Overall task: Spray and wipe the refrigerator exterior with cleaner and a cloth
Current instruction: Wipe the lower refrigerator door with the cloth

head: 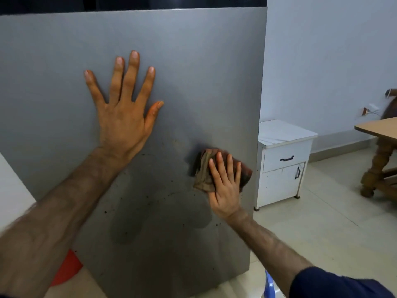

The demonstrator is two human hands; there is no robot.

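The grey side panel of the refrigerator [193, 61] fills most of the view. It shows dark specks and faint smears in its lower half. My left hand [123, 110] lies flat on the panel with fingers spread, holding nothing. My right hand [225, 186] presses a crumpled brown cloth [204, 168] against the panel near its right edge, fingers flat over the cloth. No spray bottle can be clearly identified.
A white cabinet [283, 164] with a drawer and door stands right of the refrigerator. A wooden table [378, 130] is at far right. Something red [68, 269] sits at the lower left, and a blue object [269, 284] by the refrigerator's bottom corner.
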